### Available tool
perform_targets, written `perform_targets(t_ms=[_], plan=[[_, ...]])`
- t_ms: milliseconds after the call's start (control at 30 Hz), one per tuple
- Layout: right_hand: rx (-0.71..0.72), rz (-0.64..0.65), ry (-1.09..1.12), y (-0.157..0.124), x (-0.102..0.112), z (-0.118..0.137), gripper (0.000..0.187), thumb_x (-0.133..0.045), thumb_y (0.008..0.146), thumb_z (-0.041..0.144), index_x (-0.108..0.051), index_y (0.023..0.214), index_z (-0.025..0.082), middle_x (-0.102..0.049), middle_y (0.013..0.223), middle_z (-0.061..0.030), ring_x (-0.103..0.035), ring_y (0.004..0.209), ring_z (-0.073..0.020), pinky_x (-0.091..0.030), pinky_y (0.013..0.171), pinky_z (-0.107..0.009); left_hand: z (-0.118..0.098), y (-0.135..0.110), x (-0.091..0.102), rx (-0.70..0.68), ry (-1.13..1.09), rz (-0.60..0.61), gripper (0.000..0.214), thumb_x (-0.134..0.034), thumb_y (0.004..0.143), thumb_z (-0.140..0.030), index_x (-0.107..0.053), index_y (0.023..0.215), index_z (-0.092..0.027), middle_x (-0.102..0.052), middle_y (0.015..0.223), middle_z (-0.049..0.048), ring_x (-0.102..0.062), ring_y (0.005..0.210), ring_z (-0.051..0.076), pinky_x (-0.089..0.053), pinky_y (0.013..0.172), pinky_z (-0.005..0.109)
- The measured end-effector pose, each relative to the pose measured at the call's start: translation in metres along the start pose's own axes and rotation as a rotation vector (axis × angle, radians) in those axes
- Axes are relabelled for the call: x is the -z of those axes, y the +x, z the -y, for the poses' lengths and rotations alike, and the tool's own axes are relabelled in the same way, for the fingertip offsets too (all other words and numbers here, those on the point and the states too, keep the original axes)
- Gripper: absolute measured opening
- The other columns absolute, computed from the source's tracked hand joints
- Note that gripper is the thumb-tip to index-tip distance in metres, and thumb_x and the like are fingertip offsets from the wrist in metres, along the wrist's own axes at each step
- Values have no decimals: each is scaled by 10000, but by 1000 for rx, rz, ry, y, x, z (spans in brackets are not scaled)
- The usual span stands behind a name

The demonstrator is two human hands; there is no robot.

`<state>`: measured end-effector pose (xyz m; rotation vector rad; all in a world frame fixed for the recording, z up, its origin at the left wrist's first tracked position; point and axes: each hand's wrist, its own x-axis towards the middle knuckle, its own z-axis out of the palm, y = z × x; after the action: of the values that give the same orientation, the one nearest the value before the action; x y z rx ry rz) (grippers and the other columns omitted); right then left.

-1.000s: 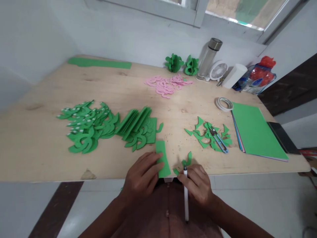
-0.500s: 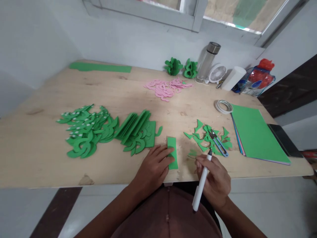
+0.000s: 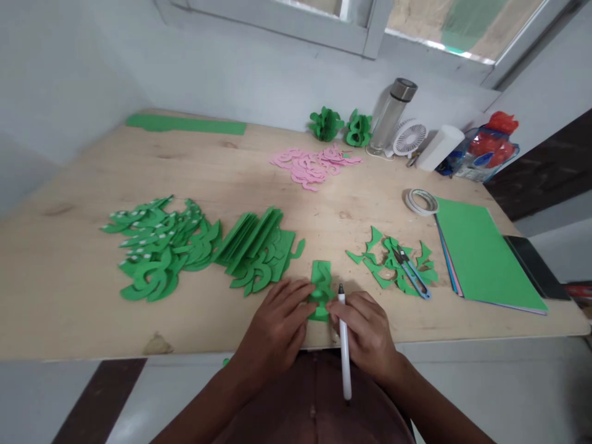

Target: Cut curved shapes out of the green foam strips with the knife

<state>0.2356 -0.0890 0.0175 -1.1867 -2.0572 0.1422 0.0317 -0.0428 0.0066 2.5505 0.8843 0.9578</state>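
A curved green cutout (image 3: 324, 285) lies over a small green rectangular strip (image 3: 318, 267) at the table's near edge. My left hand (image 3: 280, 317) rests with its fingers stretched out, the tips touching the left side of these pieces. My right hand (image 3: 365, 327) is closed around a white pen (image 3: 345, 351), whose dark tip points away from me. My right fingertips also touch the cutout's lower right side. Just left of the strip sit more green cutouts (image 3: 261, 271) and folded green pieces (image 3: 250, 239).
Green scraps (image 3: 377, 262) and blue thread snips (image 3: 411, 271) lie to the right, near green sheets (image 3: 490, 259) and tape rolls (image 3: 420, 201). White-dotted green cutouts (image 3: 160, 246) are at left. Pink cutouts (image 3: 309, 166) lie farther back. A bottle (image 3: 391, 120) and fan (image 3: 410, 137) stand near the wall.
My right hand has moved left to the strip with the pen. The curved cutout now lies over the strip, which was bare before. My left hand has stayed beside it.
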Motion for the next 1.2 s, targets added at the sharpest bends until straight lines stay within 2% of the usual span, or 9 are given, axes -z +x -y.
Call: perform_targets(t_ms=[267,467,633,1200], plan=[[-57,108,-10,4,-2,1,259,-458,955,80,-607,1141,183,-663,859,-76,-611,746,-213,-473,672,-344,2,0,3,8,-45,-8,372,-400,904,-34,-562,1219,-148,-709,1213,107,-620,1222,206,-473,1098,476],[-65,131,-32,6,-2,2,234,-455,968,108,-615,1124,178,-668,871,-85,-613,747,-220,-467,665,-345,10,3,5,-70,49,-25,266,-415,975,-83,-649,1078,-158,-721,1156,110,-637,1168,229,-535,1026,457],[-79,131,-24,4,-3,2,237,-466,964,109,-613,1133,184,-670,872,-79,-611,740,-215,-471,668,-347,15,4,6,-134,122,-5,269,-408,1013,-130,-673,1056,-131,-713,1154,136,-628,1165,253,-552,1003,479],[-101,115,0,4,4,-4,251,-519,957,120,-601,1178,205,-688,895,-77,-641,770,-216,-526,680,-356,3,9,-2,-112,87,-52,262,-413,992,-99,-672,971,-135,-717,1073,123,-639,1082,245,-546,984,481]])
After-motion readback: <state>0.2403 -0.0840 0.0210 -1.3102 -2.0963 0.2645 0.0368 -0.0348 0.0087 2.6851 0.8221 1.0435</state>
